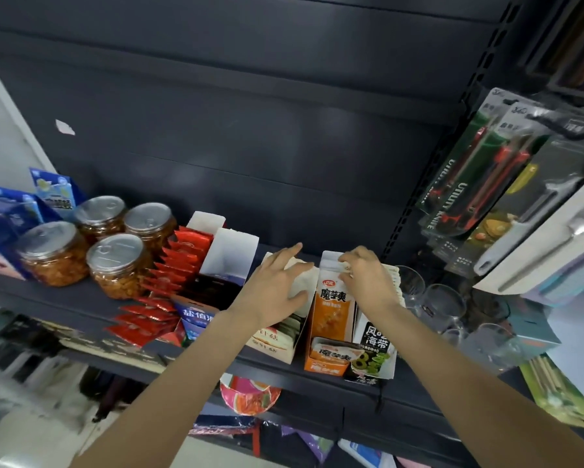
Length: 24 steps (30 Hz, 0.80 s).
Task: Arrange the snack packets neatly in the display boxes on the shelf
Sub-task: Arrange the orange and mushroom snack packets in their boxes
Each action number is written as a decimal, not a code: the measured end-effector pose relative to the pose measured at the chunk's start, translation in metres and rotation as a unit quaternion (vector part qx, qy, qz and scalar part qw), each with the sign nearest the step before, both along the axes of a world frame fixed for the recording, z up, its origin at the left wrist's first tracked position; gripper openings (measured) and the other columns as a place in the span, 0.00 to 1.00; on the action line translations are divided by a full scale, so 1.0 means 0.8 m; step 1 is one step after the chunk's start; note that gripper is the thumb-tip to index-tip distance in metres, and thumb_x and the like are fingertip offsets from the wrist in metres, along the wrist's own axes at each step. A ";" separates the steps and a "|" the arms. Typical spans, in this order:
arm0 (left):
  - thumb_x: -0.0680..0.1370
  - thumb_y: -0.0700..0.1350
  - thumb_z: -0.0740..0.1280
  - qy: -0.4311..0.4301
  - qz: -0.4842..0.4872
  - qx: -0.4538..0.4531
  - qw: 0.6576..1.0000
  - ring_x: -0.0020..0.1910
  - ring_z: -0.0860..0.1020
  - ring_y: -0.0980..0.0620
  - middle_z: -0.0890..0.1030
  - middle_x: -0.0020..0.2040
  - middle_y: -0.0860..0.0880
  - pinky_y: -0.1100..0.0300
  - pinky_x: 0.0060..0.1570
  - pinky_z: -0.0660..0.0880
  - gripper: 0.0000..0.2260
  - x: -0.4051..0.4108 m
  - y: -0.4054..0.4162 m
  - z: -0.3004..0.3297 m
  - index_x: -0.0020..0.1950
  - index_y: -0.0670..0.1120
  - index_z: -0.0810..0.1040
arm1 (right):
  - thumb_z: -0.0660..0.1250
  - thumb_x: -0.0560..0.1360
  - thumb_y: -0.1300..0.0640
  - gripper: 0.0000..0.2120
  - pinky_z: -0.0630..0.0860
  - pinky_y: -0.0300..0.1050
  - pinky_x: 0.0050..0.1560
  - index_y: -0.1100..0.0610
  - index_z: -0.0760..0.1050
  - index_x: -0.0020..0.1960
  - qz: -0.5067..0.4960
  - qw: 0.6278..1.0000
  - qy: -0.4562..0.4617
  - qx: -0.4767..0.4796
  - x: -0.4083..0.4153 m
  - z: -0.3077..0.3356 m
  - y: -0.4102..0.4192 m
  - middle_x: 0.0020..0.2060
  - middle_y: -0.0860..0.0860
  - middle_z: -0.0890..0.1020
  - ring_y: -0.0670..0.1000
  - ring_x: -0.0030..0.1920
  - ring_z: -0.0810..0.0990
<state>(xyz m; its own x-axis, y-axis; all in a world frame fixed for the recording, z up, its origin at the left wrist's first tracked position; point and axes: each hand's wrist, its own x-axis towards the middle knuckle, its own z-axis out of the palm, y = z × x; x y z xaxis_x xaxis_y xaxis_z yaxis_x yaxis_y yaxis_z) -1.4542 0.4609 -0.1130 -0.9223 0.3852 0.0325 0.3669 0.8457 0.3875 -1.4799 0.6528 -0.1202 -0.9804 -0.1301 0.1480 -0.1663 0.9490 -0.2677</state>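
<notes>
Fingers, left hand (277,288): spread and nearly straight, lying flat on pale packets (304,282) in a cream box (277,346).
Fingers, right hand (364,278): curled, pinching the top edge of the white packets (393,276) at the back of the black box (375,349).
Between the hands: orange box (331,312), printed 魔芋爽.
Below the right fingers: black box front reads 海带.
Left of the fingers: red packets (179,261), blue box (196,315), lidded jars (115,261).
Right of the fingers: hanging packs (462,190) marked UTILITY KNIFE; clear glasses (442,305).
Under everything: dark shelf (64,302).
</notes>
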 end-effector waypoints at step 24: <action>0.81 0.51 0.59 -0.066 -0.004 -0.010 0.998 0.62 0.74 0.48 0.74 0.66 0.47 0.55 0.62 0.72 0.18 0.074 -0.039 -0.002 0.69 0.46 0.71 | 0.62 0.77 0.61 0.12 0.78 0.50 0.52 0.52 0.80 0.57 -0.016 0.994 -0.106 0.012 0.149 0.027 -0.022 0.54 0.52 0.82 0.53 0.51 0.80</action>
<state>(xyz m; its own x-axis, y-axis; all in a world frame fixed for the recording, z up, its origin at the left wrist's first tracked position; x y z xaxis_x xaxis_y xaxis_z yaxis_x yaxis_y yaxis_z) -1.3948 0.4293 -0.1148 -0.9149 0.3920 -0.0966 0.3205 0.8506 0.4168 -1.3608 0.6353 -0.0983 -0.9929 -0.0990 -0.0658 -0.0778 0.9596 -0.2705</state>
